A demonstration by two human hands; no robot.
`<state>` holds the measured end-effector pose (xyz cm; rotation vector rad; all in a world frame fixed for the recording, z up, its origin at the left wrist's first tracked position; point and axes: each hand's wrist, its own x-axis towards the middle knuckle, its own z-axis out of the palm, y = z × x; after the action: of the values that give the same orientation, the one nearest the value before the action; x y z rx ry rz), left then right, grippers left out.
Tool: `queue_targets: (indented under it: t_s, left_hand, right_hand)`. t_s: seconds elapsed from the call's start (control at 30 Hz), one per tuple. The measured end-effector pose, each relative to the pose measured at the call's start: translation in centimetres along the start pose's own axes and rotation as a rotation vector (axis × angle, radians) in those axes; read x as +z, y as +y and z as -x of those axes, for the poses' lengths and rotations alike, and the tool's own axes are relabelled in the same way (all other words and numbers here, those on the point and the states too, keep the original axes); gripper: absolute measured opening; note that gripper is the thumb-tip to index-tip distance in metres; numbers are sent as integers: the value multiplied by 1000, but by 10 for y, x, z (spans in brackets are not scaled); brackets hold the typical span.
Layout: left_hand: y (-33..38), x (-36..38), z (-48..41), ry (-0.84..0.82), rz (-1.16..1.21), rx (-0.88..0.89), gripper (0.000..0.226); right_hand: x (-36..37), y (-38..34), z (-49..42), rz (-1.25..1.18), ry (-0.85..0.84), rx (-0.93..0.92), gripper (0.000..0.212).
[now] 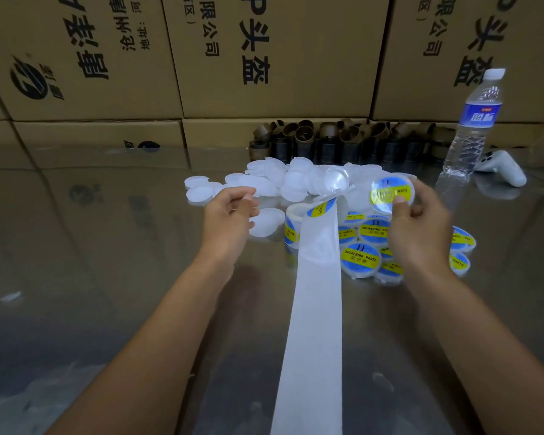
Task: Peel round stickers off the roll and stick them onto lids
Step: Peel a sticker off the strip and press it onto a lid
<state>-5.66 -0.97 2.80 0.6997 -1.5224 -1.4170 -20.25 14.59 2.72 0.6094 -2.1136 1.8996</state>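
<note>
My right hand (418, 227) grips a clear round lid (391, 192) that bears a blue and yellow sticker, held up above the table with the thumb on its face. My left hand (230, 215) hovers over the plain lids with fingers loosely curled and nothing in it. The sticker roll (296, 227) stands between my hands, and its white backing strip (314, 309) runs toward me. A heap of plain white lids (283, 180) lies behind the roll. Stickered lids (363, 257) are piled under my right hand.
Stacked cardboard boxes (264, 58) form a wall at the back of the shiny table (107, 277). A row of brown cardboard cores (343, 139) lines their base. A water bottle (471, 127) and a white controller (503, 169) stand at the right.
</note>
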Motion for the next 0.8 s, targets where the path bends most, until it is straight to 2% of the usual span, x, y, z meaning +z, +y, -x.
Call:
queue_targets:
  t_s: [0.13,0.3,0.53,0.7,0.8]
  left_hand:
    - [-13,-3,-5,0,-247,110,17]
    - [-28,-3,-11,-105,-522,129,24]
    - [-37,-1,-13,-197,-860,176,23]
    - [-35,1,-12,-219,-914,187,11]
    - [-33,-1,-11,-226,-914,216,18]
  right_hand:
    - [-8,13,-9,197,12,87,32]
    - [-13,13,-8,316,97,146,36]
    - [-15,16,-6,464,113,124,32]
    - [-14,15,-7,468,138,29,31]
    - [-13,7,-4,375,177,-123,31]
